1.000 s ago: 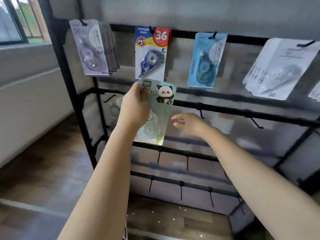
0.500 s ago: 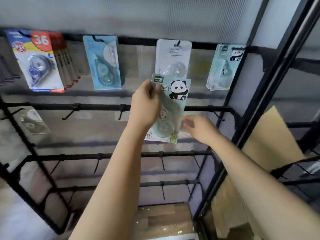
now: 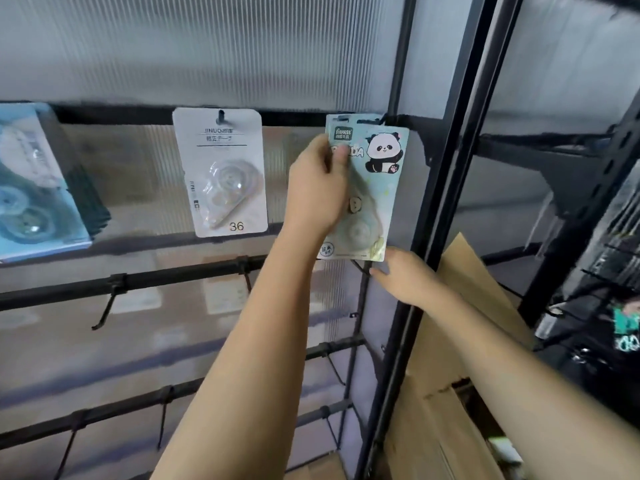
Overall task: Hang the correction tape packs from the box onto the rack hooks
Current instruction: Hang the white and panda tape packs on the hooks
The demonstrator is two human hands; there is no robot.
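My left hand (image 3: 320, 188) grips a pale green panda correction tape pack (image 3: 375, 188) by its upper left part, thumb across the front. The pack is raised against the top bar of the black rack (image 3: 138, 282), at its far right end, over the spot where other panda packs hang. My right hand (image 3: 405, 275) sits just under the pack's lower right corner, fingers loosely extended, holding nothing. A white pack marked 36 (image 3: 225, 171) hangs on a hook to the left. The brown cardboard box (image 3: 450, 393) stands at lower right.
A blue pack (image 3: 31, 188) hangs at the far left edge. Bare black hooks (image 3: 107, 306) stick out from the lower bars. A black upright post (image 3: 446, 202) divides this rack from a dark neighbouring rack (image 3: 588, 237) at right.
The view swung right along the rack. My left hand carried the panda pack up and right to the top bar's far right end. My right hand dropped below the pack.
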